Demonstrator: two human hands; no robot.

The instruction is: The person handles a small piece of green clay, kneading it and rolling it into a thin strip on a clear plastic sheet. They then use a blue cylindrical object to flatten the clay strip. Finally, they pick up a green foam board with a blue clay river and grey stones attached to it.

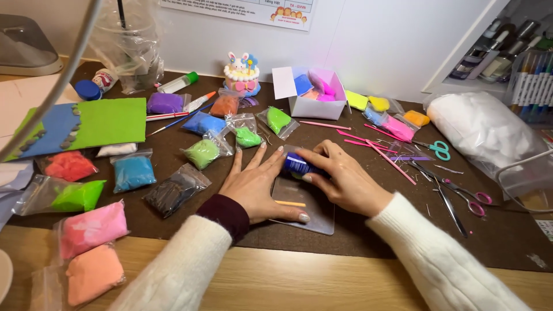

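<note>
My left hand (258, 185) lies flat, fingers spread, on a clear plastic sheet (314, 213) that rests on the dark brown mat (357, 230). A thin orange stick (290, 203) lies on the sheet beside my thumb. My right hand (344, 179) grips a small blue cylinder (296, 165) and presses it sideways over the sheet, just right of my left fingertips. A bit of green shows under the cylinder.
Bags of coloured clay (132, 173) lie scattered left of my hands. A white box (314, 92) and a small clay cake (242, 74) stand at the back. Pink sticks (380, 151), scissors (461, 193) and a white wad (484, 129) lie to the right. A green and blue board (86, 124) sits far left.
</note>
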